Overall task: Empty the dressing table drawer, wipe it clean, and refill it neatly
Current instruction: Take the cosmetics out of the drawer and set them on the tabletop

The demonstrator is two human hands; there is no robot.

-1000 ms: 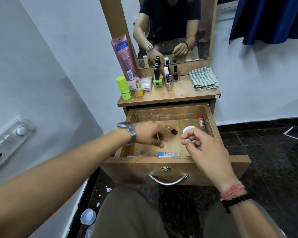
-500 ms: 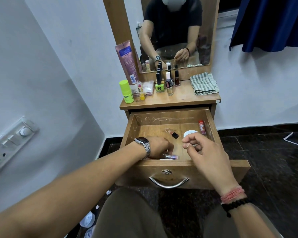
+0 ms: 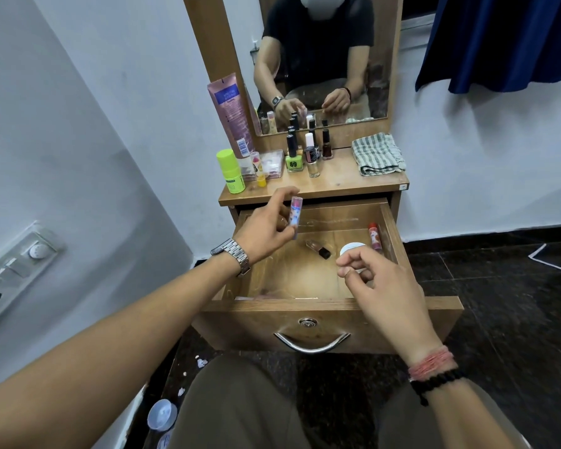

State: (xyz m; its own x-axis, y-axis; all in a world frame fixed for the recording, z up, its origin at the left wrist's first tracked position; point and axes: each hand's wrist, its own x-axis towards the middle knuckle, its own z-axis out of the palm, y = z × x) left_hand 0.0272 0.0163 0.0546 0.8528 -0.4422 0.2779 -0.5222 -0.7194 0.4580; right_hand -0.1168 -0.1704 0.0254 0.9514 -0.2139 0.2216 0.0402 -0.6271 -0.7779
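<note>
Lifting the small pink-and-blue printed tube (image 3: 295, 216) above the open wooden drawer (image 3: 390, 226), the left hand (image 3: 266, 228) pinches it; stand it beside the green nail-polish bottle (image 3: 294, 157) (gently). The right hand (image 3: 381, 281) hovers, loosely curled, holding nothing.

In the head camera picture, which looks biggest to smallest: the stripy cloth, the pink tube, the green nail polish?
1. Pink tube
2. Stripy cloth, nearly alike, so unsure
3. Green nail polish
</note>
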